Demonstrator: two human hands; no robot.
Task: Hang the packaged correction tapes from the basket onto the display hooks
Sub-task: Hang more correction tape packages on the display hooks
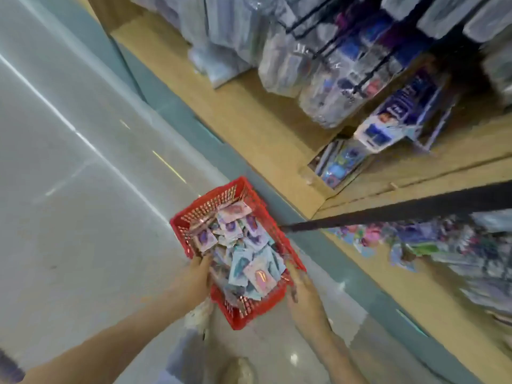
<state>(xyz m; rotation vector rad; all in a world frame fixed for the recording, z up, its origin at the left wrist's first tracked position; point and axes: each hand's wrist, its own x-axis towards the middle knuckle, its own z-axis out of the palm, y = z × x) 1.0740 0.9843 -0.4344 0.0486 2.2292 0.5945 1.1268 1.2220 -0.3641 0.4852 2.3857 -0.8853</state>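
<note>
2 forearms reach forward, left grip (198, 281) and right grip (303, 296) apart.

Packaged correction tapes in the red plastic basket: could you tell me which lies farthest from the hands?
The pinkish pack at the red plastic basket's far end; every other pack lies nearer.

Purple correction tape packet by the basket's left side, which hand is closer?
Left. The left hand holds the red basket's rim right beside the purple correction tape packet; the right hand is at the opposite rim, across the basket.
</note>
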